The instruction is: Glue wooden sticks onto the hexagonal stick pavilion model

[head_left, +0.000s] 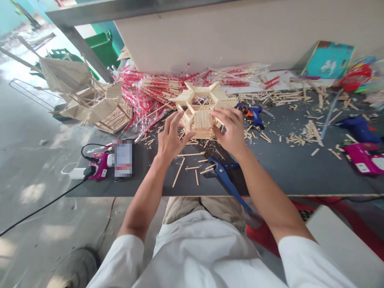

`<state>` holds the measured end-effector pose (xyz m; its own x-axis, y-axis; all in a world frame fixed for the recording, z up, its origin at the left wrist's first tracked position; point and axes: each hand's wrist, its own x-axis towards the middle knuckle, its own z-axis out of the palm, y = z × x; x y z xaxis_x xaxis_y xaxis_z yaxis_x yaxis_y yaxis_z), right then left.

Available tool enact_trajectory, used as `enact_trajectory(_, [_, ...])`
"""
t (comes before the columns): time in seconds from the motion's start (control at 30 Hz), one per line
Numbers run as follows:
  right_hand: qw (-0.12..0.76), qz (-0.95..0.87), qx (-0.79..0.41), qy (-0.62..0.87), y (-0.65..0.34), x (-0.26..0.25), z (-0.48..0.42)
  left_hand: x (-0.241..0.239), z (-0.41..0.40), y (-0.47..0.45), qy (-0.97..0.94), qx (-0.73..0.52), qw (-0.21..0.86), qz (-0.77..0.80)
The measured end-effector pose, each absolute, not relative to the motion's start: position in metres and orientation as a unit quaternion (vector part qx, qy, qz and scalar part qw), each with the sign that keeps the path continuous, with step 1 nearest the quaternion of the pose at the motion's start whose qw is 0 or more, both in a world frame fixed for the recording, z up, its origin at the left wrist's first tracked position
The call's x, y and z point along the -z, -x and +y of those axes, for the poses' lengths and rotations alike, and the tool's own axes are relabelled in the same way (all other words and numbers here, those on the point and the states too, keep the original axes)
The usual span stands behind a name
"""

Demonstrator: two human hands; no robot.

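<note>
A small model pavilion built of thin wooden sticks (203,119) stands on the dark tabletop in front of me, its flared roof panels spreading outward. My left hand (172,136) curves around its near left side, thumb by the lower edge and fingers at the left panel. On the opposite side, my right hand (230,129) grips the edge of the near slatted roof panel between fingers and thumb. Below the hands lie several loose sticks (179,172) and a blue-handled cutter (226,179), which reaches over the table's front edge.
A larger wooden stick model (102,114) stands at the left. Red-and-clear plastic packs of sticks (144,86) lie behind. Blue glue guns (255,116) and stick offcuts (309,134) are to the right. A phone (123,160) lies near a magenta power strip (100,165).
</note>
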<state>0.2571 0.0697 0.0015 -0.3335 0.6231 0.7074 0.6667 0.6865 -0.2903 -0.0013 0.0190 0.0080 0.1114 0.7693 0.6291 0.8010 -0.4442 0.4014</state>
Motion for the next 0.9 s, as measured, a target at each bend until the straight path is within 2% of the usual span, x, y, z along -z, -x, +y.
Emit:
enact_trajectory(0.13, [0.435,-0.811,0.028,0.390,-0.256,0.000,0.071,-0.009,0.009,0.005,0.749,0.474,0.071,-0.458])
enact_trajectory(0.23, [0.436,-0.809,0.015,0.393,-0.255,0.000,0.070,-0.017,-0.004,-0.013,0.826,0.389,0.108,-0.394])
enact_trajectory(0.33, [0.425,-0.812,0.000,0.400,-0.256,-0.001,0.070,-0.027,-0.011,-0.033,0.908,0.206,0.069,-0.359])
enact_trajectory(0.57, [0.400,-0.823,0.002,0.404,-0.259,-0.004,0.069,-0.040,-0.004,-0.004,0.855,0.008,-0.037,-0.518])
enact_trajectory(0.9, [0.424,-0.822,0.028,0.378,-0.258,-0.003,0.068,-0.037,0.003,0.000,0.849,-0.050,-0.152,-0.504])
